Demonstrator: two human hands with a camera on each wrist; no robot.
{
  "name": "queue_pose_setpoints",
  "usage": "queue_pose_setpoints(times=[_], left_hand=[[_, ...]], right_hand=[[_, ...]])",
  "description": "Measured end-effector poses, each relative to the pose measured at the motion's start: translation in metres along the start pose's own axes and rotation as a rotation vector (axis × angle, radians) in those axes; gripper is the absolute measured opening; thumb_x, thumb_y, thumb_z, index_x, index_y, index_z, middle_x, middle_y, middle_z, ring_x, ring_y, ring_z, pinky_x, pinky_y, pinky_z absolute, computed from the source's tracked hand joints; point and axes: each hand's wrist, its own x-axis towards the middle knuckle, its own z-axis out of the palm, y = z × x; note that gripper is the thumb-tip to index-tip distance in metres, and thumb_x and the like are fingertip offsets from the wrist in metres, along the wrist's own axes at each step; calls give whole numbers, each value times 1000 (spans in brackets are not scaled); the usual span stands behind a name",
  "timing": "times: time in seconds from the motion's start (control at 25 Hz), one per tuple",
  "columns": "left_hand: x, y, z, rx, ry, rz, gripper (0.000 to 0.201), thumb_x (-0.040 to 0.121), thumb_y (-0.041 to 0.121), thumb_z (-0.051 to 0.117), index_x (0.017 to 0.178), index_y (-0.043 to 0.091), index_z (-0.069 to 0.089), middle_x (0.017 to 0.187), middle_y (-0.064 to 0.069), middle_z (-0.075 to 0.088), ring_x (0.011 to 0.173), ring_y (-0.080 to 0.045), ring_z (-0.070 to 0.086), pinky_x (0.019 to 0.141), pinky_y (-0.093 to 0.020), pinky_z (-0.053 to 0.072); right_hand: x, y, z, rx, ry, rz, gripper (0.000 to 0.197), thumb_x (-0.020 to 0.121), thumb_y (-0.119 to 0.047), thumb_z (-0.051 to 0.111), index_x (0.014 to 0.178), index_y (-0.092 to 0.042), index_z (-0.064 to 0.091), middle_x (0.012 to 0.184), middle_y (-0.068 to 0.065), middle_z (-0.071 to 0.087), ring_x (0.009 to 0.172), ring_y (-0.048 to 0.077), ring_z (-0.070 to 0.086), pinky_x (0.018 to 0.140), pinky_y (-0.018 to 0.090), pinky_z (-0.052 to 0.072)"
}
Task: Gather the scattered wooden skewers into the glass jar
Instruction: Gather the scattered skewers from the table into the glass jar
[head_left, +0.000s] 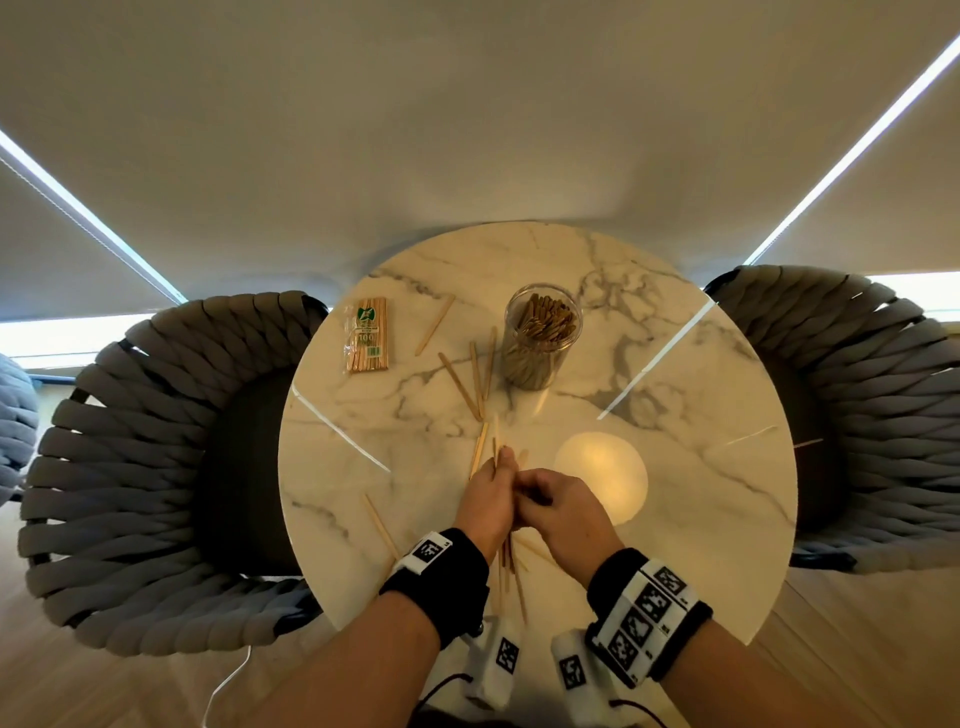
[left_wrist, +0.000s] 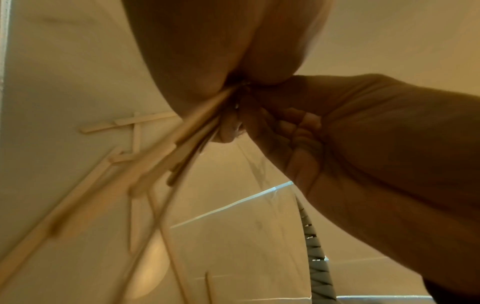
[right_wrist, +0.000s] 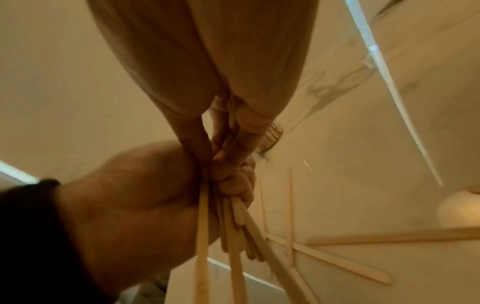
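Over the near middle of the marble table (head_left: 701, 519), my left hand (head_left: 491, 488) grips a bundle of flat wooden skewers (head_left: 508, 564); their ends fan out below the wrist. My right hand (head_left: 550, 499) meets it, fingers curled and pinching into the same bundle (right_wrist: 202, 236). In the right wrist view the left hand (right_wrist: 145, 185) wraps the sticks. The left wrist view shows the bundle (left_wrist: 182, 139) leaving my palm, with the right hand (left_wrist: 337, 123) beside it. The glass jar (head_left: 543, 338), packed with skewers, stands upright at the far middle. Loose skewers (head_left: 460, 384) lie between jar and hands.
A sealed packet of skewers (head_left: 369, 335) lies at the table's far left. Single sticks lie near it (head_left: 436, 325) and by the near left edge (head_left: 382, 525). Woven grey chairs stand left (head_left: 156, 467) and right (head_left: 857, 405) of the table.
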Motion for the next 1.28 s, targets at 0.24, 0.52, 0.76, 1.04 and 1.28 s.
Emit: queue_pose_setpoints(times=[0.24, 0.52, 0.76, 1.04, 1.28], left_hand=[[-28, 37, -13, 96, -317, 20, 42, 102, 56, 43, 81, 20, 46, 54, 5, 36, 42, -10, 29, 41, -20, 25], [-37, 48, 8, 416, -398, 114, 22, 96, 20, 49, 89, 2, 60, 60, -2, 46, 49, -15, 37, 50, -30, 29], [-16, 99, -13, -649, -22, 49, 60, 94, 73, 37, 57, 26, 35, 51, 6, 23, 41, -10, 17, 37, -22, 14], [-27, 110, 24, -810, -28, 139, 33, 98, 27, 37, 69, 15, 48, 51, 3, 29, 44, -11, 24, 47, -26, 25], [-29, 111, 28, -750, -34, 152, 32, 101, 25, 42, 74, 15, 55, 53, 3, 28, 46, -12, 23, 52, -29, 24]], right_hand=[[18, -33, -30, -125, 399, -165, 19, 102, -27, 52, 114, -27, 67, 110, -9, 69, 103, 3, 62, 89, 19, 47], [22, -43, -25, -134, -142, 99, 58, 101, -63, 26, 116, -31, 72, 115, -15, 67, 108, 7, 61, 96, 29, 46], [18, 5, -29, 172, -37, 382, 66, 104, -57, 22, 108, -12, 71, 101, 5, 78, 104, 24, 70, 100, 41, 49], [22, -23, -14, 446, 8, 362, 58, 106, -46, 33, 85, 1, 60, 61, 16, 56, 48, 24, 50, 51, 32, 41], [15, -27, -20, 418, -28, 393, 53, 104, -44, 41, 72, -6, 62, 62, 13, 54, 48, 21, 44, 48, 30, 37]])
